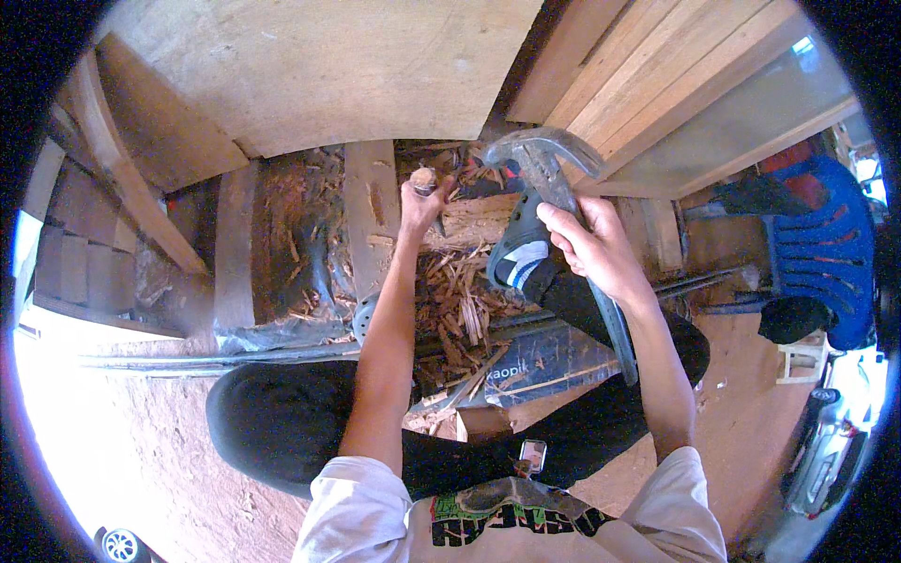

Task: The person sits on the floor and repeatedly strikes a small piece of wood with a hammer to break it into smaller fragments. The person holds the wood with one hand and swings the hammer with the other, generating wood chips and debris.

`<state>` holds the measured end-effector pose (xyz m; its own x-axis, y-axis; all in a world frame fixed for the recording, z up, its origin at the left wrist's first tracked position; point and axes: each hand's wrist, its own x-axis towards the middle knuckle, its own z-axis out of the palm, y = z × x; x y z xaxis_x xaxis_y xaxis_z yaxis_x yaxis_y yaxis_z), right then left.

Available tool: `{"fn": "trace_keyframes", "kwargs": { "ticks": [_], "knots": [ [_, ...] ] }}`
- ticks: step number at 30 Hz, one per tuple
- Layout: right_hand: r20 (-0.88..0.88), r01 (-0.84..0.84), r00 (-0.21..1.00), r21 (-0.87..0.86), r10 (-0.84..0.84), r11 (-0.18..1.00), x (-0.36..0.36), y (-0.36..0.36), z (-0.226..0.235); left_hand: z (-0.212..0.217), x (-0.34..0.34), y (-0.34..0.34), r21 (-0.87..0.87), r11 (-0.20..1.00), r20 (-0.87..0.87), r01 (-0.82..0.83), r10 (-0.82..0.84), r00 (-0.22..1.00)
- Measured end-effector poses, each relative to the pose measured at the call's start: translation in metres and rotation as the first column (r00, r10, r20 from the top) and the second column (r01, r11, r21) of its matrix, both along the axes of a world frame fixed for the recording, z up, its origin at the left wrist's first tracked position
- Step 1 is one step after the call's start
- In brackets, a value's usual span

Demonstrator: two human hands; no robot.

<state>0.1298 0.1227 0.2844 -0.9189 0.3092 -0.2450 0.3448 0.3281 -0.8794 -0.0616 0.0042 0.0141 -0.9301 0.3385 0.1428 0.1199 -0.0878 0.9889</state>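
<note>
With legs spread wide around a litter of wood chips [460,298] at the centre of the view, a person in dark trousers [282,427] and a pale printed shirt [526,530] holds a tool in each hand. The left hand [422,208], just short of 12 o'clock, is closed around a short wooden-handled tool [424,176], its rounded butt upward; the hand half hides the lower end, so whether it touches the rough, splintered wood [483,218] just beside it is hard to tell. Between 2 and 3 o'clock, the right hand [598,242] grips a claw hammer [547,167] by its handle, the head at 1 o'clock and the butt toward 5. A dark clog [516,235] over a white sock [524,261] sits near the hammer, at 2 o'clock. A broad wooden panel [328,75] fills 11 o'clock, and long planks [657,70] slant across 1 to 2. Farther out, a blue chair [821,244] lies at 3 o'clock, with a silver car [824,464] at 4.
</note>
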Motion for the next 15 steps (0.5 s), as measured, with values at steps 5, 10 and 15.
{"fn": "trace_keyframes", "kwargs": {
  "ticks": [5, 10, 15],
  "knots": [
    [0.025, -0.029, 0.999, 0.156, 0.025, 0.987, -0.011, 0.022, -0.043, -0.001, 0.009, 0.018, 0.067, 0.99, 0.023, 0.125, -0.127, 0.992],
    [0.021, -0.107, 0.994, 0.216, 0.105, 0.971, -0.03, 0.025, -0.053, -0.013, 0.016, 0.026, 0.096, 0.995, 0.032, -0.003, 0.0, 0.999],
    [0.075, 0.03, 0.997, 0.035, -0.033, 0.999, -0.047, 0.013, -0.014, -0.017, 0.021, 0.026, 0.149, 0.974, 0.006, -0.172, 0.173, 0.985]
  ]
}}
